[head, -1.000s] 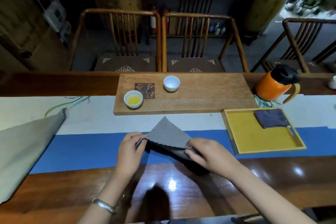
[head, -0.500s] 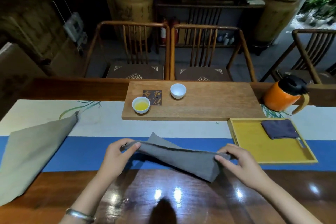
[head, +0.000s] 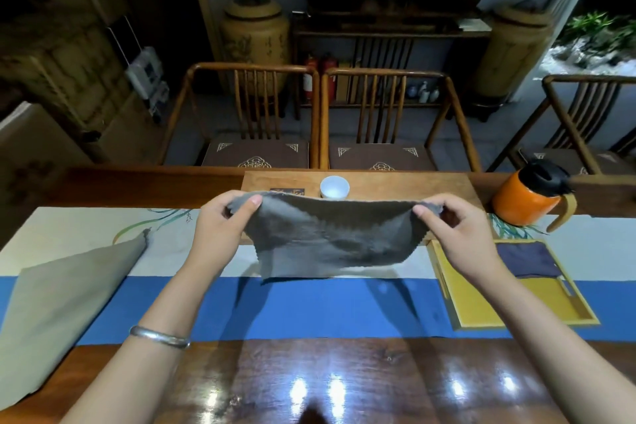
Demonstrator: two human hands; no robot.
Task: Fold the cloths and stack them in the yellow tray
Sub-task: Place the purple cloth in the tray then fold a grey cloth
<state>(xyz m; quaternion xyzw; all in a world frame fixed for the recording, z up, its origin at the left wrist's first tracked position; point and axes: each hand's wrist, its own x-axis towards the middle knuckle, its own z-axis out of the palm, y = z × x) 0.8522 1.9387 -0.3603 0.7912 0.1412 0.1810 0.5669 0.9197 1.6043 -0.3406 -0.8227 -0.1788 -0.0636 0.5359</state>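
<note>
1. Folding is the step in hand: a grey cloth (head: 327, 237) is held up in the air over the table (head: 344, 379), stretched between both hands, and hangs as a wide sheet above the blue band of the runner (head: 309, 306).
2. One top corner is pinched by the left hand (head: 220, 227) between thumb and curled fingers; the other top corner is pinched the same way by the right hand (head: 457, 227). The hands are set well apart, so the top edge is drawn nearly taut with a slight sag in the middle.
3. Whether the cloth is a single layer or already doubled cannot be told for certain; a darker band across its middle may be a second layer or only shadow.
4. One dark blue cloth (head: 526, 258), folded to a small rectangle, lies in the far part of the tray (head: 481, 306), which sits on the table to the right, partly hidden by the right wrist. The task is judged to be in an early stage: a large beige cloth (head: 62, 313) lies unfolded at the left.
5. The next move is judged to call for the corners to be brought together evenly, or the cloth to be laid flat and creased, before it is carried right to the tray.
6. The grey cloth looks thin, soft and matt, with zigzag-cut edges; it drapes limply. The tray is rigid, yellow and shallow, with a raised rim. The table wood is dark, polished and reflects lamps.
</note>
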